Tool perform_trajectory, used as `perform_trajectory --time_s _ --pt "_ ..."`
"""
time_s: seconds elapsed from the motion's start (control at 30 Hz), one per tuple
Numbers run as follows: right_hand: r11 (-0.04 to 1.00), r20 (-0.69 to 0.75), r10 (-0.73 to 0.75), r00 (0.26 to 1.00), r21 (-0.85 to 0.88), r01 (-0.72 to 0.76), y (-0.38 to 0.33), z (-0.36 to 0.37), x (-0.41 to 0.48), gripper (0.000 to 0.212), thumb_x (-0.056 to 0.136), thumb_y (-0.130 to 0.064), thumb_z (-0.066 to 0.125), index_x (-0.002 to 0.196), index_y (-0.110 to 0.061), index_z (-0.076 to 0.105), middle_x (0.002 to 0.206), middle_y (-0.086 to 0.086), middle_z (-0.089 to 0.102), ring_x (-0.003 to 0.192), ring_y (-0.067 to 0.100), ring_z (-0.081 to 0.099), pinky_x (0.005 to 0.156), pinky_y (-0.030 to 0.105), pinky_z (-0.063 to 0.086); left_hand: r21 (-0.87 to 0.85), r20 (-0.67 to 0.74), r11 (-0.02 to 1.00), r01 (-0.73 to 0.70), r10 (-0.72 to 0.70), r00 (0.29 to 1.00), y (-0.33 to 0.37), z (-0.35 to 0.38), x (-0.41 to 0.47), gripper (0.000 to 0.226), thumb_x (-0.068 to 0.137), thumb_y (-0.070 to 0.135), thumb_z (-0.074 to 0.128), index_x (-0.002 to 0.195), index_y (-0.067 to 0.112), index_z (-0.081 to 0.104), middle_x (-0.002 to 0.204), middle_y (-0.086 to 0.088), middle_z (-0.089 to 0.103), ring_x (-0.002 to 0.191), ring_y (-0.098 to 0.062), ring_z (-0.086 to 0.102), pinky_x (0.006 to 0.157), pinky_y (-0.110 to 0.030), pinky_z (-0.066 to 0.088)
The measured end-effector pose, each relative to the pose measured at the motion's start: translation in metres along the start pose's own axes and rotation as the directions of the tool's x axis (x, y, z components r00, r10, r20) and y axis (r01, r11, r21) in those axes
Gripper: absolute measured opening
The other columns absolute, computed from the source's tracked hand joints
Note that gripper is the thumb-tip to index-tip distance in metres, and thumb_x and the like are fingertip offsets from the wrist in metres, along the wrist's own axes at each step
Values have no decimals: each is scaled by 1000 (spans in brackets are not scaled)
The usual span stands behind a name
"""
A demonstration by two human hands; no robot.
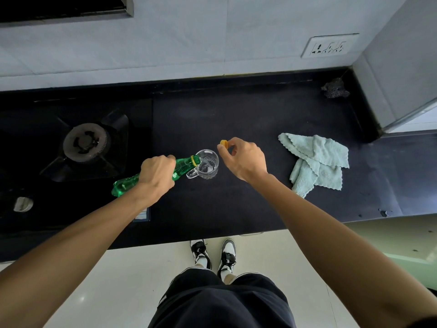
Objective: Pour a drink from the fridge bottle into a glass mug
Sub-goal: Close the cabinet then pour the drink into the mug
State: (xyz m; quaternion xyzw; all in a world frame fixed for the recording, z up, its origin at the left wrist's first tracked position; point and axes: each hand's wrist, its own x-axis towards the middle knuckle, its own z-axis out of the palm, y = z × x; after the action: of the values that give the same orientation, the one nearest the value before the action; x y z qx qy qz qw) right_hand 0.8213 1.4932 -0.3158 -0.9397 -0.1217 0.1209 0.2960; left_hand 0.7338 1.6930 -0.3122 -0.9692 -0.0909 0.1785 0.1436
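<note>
A green plastic bottle [182, 167] lies tilted almost flat, its yellow-ringed mouth at the rim of a clear glass mug [208, 165] that stands on the black counter [248, 197]. My left hand [157, 175] grips the bottle around its middle. Clear liquid shows inside the mug, whose handle points toward me and to the left. My right hand [243, 158] hovers just right of the mug and pinches the yellow bottle cap [224, 144] between thumb and fingers.
A gas stove burner [86, 142] sits to the left, with a stove knob [22, 204] near the front. A light blue cloth [316, 163] lies crumpled at the right. A dark scrubber [334, 88] rests in the back corner. A wall socket [329, 46] is above.
</note>
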Motion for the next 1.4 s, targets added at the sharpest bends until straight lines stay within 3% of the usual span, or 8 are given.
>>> perform_trajectory --time_s 0.27,0.97,1.4 --pt "1000 14 15 1000 -14 -14 5 3 -3 40 93 -59 41 84 -24 59 66 -7 62 60 12 58 58 29 46 31 37 999 -13 12 999 5 -5 2 29 78 13 71 103 13 59 77 1 60 75 -19 66 53 -29 37" --pt "999 31 39 999 -37 -38 15 5 -4 45 91 -61 38 88 -23 62 70 -5 64 64 16 60 62 30 48 53 97 998 -44 39 995 11 -17 3 24 76 3 70 94 16 61 73 2 50 80 -19 66 57 -28 45" --pt "998 47 43 998 -40 -41 19 7 -3 45 91 -62 38 87 -24 62 69 -7 64 64 15 60 62 31 50 90 141 996 -25 12 990 13 -22 1 26 71 2 72 90 18 64 67 3 50 73 -18 65 53 -28 44"
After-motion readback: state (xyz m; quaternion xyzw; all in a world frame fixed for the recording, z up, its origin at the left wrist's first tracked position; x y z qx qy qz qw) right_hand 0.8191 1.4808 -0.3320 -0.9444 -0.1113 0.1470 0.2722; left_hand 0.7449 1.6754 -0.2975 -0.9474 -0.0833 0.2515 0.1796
